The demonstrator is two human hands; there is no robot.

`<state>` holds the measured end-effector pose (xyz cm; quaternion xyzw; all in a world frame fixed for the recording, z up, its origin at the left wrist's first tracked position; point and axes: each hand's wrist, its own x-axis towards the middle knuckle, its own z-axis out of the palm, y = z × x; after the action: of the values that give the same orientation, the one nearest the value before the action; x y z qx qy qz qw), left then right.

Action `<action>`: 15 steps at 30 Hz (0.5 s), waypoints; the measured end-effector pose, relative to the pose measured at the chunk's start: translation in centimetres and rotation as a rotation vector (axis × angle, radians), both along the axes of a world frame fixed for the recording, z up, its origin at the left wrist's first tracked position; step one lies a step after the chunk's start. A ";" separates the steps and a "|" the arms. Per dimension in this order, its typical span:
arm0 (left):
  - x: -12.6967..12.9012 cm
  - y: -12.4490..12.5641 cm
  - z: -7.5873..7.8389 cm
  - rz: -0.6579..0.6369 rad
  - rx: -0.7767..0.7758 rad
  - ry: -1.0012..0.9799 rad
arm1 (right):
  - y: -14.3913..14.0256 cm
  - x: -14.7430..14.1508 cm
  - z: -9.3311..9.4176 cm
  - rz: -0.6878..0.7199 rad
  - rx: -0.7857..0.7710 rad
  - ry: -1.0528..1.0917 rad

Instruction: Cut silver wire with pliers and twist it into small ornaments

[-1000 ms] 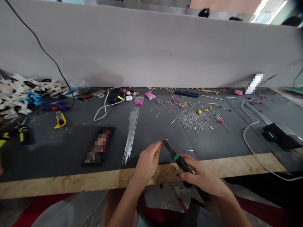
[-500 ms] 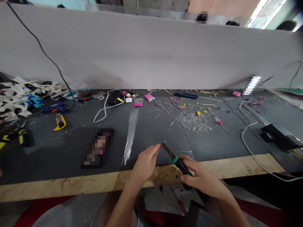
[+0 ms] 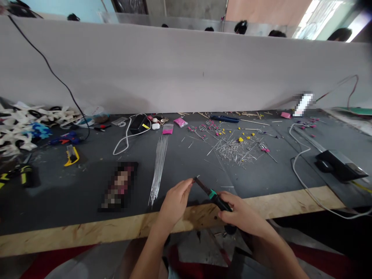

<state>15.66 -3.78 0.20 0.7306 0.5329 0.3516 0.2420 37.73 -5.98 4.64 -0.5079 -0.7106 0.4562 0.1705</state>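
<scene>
Above the dark tabletop (image 3: 261, 178), the right hand (image 3: 244, 214) grips pliers (image 3: 213, 195); the left hand (image 3: 174, 201) is at their tip, its hold unclear.

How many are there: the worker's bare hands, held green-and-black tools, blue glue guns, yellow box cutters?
Bare hands: 2 (left hand, right hand)
Green-and-black tool: 1
Blue glue gun: 1
Yellow box cutter: 1
Total: 5
</scene>
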 end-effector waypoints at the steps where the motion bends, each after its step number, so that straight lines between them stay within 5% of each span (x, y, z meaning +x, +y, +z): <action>1: 0.0 0.0 -0.1 -0.001 -0.003 0.010 | -0.1 0.0 0.0 -0.006 0.000 -0.006; 15: -0.5 -0.7 -0.5 0.014 0.037 0.113 | -0.5 -0.6 -0.6 -0.043 0.036 -0.110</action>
<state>15.19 -4.51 -0.32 0.7499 0.5442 0.3215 0.1954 37.14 -6.48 4.07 -0.5442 -0.7158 0.4110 0.1503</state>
